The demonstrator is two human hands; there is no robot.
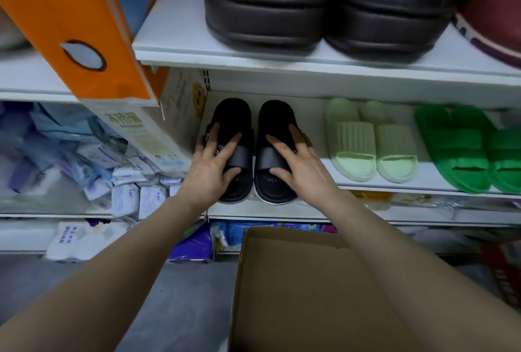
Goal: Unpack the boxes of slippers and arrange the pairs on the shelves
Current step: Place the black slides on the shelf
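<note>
**Single head-worn view, tilted down at the shelving**

The wide-angle camera looked forward and down from the person's head, close to the racks. The middle shelf (423, 181) filled the centre, the upper shelf (174, 38) loomed at the top edge, and the left forearm (112, 267) and right forearm (408, 267) entered from the bottom corners beside the cardboard box (296, 281)

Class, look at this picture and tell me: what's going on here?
A person is setting a pair of black slippers on a shelf. The left hand rests on the left slipper and the right hand on the right slipper, fingers spread over the straps. A pale green pair and a bright green pair stand alongside; an open cardboard box sits below.
</note>
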